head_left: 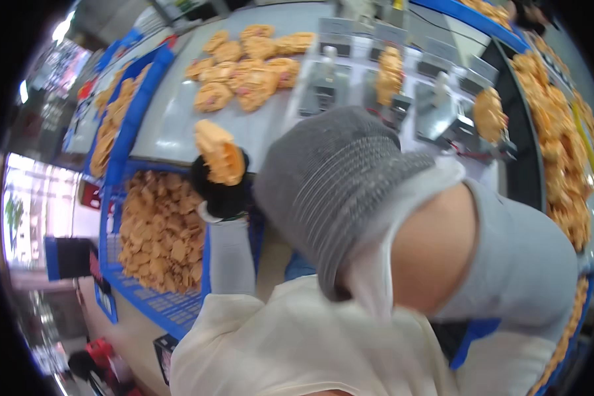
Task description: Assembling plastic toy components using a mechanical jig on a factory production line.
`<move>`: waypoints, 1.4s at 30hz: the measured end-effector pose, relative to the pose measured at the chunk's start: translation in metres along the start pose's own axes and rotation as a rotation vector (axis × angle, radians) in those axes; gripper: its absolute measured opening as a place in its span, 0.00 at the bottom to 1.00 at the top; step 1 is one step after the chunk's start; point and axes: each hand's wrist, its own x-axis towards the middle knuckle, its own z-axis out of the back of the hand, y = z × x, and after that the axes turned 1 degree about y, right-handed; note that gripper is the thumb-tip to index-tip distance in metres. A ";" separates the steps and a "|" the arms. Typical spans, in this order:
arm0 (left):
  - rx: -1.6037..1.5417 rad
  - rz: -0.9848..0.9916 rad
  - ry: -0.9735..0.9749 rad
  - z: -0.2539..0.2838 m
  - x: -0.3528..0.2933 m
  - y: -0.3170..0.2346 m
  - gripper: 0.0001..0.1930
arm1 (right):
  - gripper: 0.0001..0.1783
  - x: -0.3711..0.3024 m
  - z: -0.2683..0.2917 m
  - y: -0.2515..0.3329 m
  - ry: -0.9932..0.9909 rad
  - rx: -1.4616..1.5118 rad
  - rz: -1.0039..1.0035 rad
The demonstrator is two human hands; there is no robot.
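Note:
My left hand [223,191], in a black glove, is closed around a flat orange plastic piece [220,153] and holds it above the near edge of the grey table [171,125]. Just under that hand stands a blue crate [171,313] filled with several more orange pieces [158,231]. My right hand [336,178], in a grey knit glove, is raised close to the camera and fills the middle of the picture. Only its back and the wrist show, so its fingers and anything in them are hidden.
A pile of orange pieces [251,66] lies at the table's far side. Metal fixtures [323,86] stand in a row on the right, two carrying orange pieces [389,72] [490,113]. More orange pieces line a long blue-edged tray [561,145] at far right and another [115,112] at left.

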 end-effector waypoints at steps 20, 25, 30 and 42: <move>0.512 -0.017 0.350 -0.010 0.015 -0.186 0.06 | 0.07 -0.043 -0.015 0.035 -0.015 0.035 -0.130; -1.229 0.596 0.218 0.019 0.009 -0.020 0.17 | 0.07 -0.063 -0.016 0.032 0.123 0.056 -0.190; -1.220 0.716 0.370 0.010 -0.011 -0.016 0.31 | 0.06 -0.100 -0.077 -0.025 0.142 0.164 -0.191; -0.836 0.261 0.799 -0.050 0.019 -0.081 0.30 | 0.16 -0.030 -0.153 -0.056 -0.834 0.462 -0.406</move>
